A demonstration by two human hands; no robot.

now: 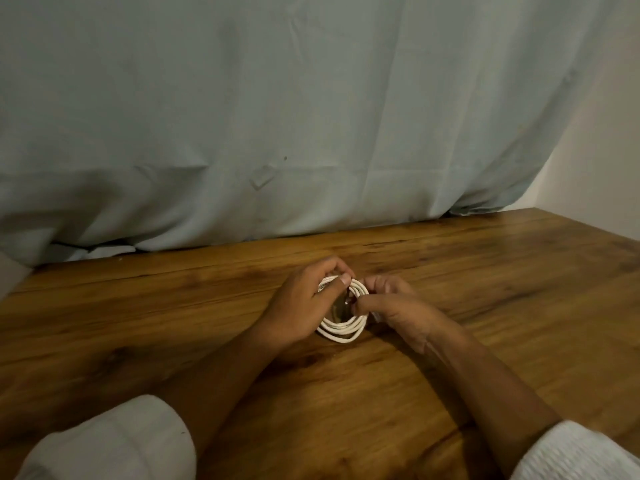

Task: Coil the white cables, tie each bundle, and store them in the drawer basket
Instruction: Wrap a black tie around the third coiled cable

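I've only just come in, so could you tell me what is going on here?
A person at a wooden table is handling a coiled white cable. The left hand grips it with the thumb across the top, and the right hand pinches at its right side. It is not yet put away.

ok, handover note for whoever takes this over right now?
Left hand: grips the white cable coil, thumb over its top strands.
Right hand: pinches the coil's right side.
Coil looks fully wound, bottom edge at the wooden table.
Tie: none visible; fingers hide that spot.
To do: tie it, store it. Drawer basket and other cables not in view.
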